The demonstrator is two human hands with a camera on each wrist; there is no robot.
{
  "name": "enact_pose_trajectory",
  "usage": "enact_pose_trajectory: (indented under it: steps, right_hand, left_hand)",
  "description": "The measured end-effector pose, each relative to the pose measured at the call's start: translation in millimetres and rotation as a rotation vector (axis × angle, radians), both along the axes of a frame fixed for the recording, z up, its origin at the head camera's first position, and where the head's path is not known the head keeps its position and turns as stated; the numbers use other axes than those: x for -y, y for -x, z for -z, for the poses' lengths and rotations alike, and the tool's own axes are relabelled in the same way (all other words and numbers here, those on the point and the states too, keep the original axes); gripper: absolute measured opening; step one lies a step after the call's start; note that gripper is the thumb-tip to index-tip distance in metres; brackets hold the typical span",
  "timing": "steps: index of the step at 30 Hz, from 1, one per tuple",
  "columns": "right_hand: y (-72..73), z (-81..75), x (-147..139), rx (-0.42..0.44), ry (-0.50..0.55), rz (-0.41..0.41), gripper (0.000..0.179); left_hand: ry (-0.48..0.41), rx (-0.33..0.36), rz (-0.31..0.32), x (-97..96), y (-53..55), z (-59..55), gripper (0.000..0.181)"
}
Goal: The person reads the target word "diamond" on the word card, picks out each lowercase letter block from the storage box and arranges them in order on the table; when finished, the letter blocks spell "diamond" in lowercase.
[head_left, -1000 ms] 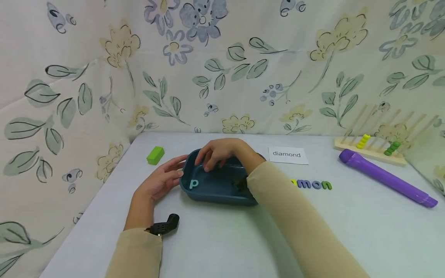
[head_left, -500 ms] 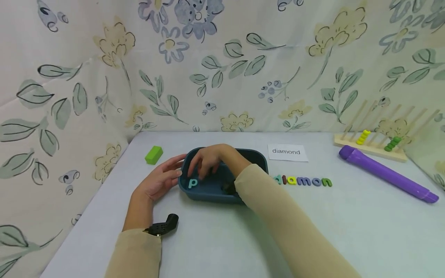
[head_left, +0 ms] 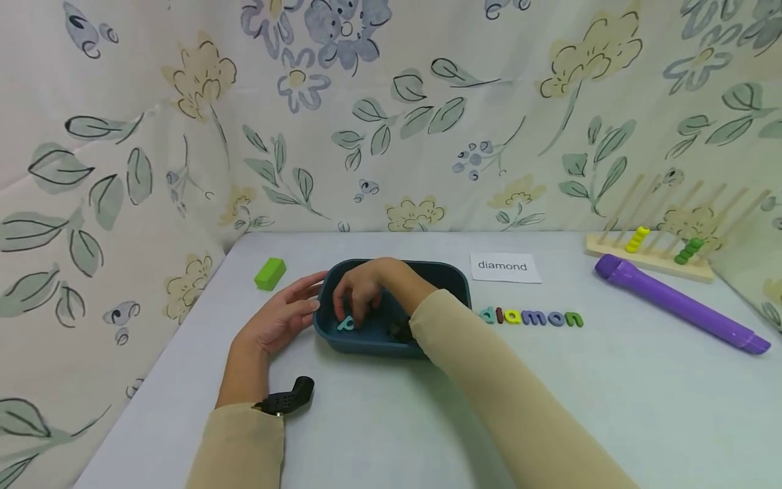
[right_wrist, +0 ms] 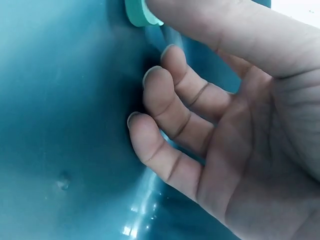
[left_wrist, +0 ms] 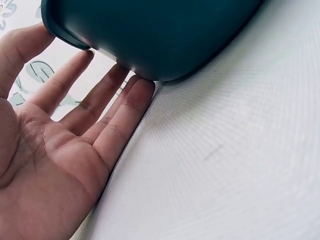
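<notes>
In the head view a dark blue-green tray stands on the white table. My left hand rests against its left end; the left wrist view shows extended fingers touching the outer wall. My right hand reaches into the tray, thumb and index finger at a small teal letter p, which lies turned and tilted. In the right wrist view only part of this letter shows beside the thumb, and the other fingers are bent above the tray floor. The pinch looks closed on the letter.
Right of the tray runs a row of coloured letters reading "diamon". Behind it lies a white card printed "diamond". A purple stick and a wooden bead rack are at the right. A green block sits at the left.
My right hand has moved left and down within the tray to the teal letter, which has turned and shifted slightly right. My left hand has stayed at the tray's end.
</notes>
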State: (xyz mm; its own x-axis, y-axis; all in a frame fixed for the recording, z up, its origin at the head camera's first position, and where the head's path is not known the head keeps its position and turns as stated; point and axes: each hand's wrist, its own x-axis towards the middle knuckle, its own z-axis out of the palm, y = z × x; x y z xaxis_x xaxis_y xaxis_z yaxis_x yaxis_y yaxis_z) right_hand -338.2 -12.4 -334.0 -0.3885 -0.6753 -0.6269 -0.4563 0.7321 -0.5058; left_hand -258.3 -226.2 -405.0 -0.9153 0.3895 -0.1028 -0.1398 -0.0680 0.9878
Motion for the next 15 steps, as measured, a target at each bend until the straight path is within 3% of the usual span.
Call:
enact_pose_trajectory:
  steps: [7, 15]
  right_hand:
    - [-8.6, -1.7, 7.7, -0.073, -0.088, 0.023, 0.02]
    - [-10.0, -0.2, 7.1, -0.109, -0.066, 0.021, 0.018]
  left_hand:
    - [-0.002, -0.001, 0.01, -0.4, 1.3, -0.6, 0.064]
    - [-0.008, 0.003, 0.013, -0.5, 0.8, -1.8, 0.065]
